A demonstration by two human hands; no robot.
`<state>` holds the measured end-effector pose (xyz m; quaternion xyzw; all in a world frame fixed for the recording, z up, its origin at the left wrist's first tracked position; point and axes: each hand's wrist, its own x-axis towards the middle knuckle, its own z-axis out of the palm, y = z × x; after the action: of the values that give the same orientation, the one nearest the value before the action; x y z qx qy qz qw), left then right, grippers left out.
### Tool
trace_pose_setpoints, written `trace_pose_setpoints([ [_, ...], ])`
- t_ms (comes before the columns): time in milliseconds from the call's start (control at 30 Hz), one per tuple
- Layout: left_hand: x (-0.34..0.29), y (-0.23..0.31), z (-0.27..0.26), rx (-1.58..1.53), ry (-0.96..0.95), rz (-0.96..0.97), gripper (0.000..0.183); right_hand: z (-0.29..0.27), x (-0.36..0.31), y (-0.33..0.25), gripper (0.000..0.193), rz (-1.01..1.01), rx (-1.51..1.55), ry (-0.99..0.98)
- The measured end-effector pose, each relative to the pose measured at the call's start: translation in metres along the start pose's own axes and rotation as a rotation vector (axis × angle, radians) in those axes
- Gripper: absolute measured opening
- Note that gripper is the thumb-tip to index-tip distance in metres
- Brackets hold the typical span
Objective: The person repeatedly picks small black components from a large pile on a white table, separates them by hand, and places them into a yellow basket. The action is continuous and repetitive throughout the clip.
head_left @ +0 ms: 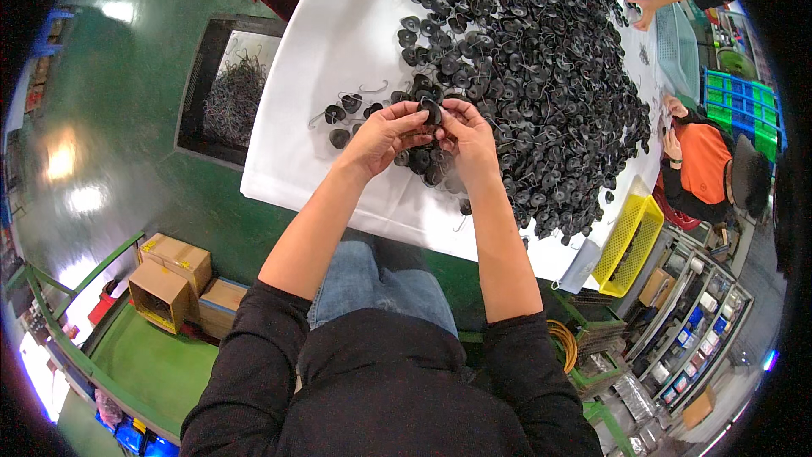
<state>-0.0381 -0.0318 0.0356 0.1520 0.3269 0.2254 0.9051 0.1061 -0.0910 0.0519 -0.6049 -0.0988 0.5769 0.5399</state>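
Between my two hands, over the near edge of the white-covered table (309, 76), is a round black suction cup (430, 111). My left hand (391, 133) pinches it from the left with thumb and fingertips. On the other side my right hand (464, 133) grips it too, its lower fingers partly hidden. Beyond and to the right spreads a big heap of black suction cups with wire hooks (541, 68). A few loose suction cups (340, 137) lie left of my hands, some with a bent metal hook.
A dark crate (193, 110) of metal hooks stands on the floor at left. Yellow (628, 245) and pale blue (677, 46) baskets sit along the table's right side. Other people work at the far right, one with an orange garment (705, 162). Cardboard boxes (161, 292) rest at lower left.
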Motion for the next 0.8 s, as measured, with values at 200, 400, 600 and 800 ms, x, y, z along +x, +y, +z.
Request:
trace_pose_setpoints([
  [200, -0.009, 0.007, 0.002, 0.031, 0.042, -0.105, 0.018, 0.004, -0.008, -0.005, 0.016, 0.099, -0.159, 0.022],
  [400, -0.020, 0.014, 0.003, 0.097, 0.145, -0.182, 0.021, 0.012, -0.022, -0.007, 0.018, -0.410, -0.292, -0.001],
  [600, -0.020, 0.007, 0.003, 0.743, 0.315, 0.262, 0.015, 0.011, -0.030, -0.009, 0.021, -1.175, -1.103, 0.019],
  [800, -0.018, -0.005, -0.021, 1.526, 0.573, 0.859, 0.016, 0.016, -0.012, 0.016, 0.016, -0.653, -1.585, -0.019],
])
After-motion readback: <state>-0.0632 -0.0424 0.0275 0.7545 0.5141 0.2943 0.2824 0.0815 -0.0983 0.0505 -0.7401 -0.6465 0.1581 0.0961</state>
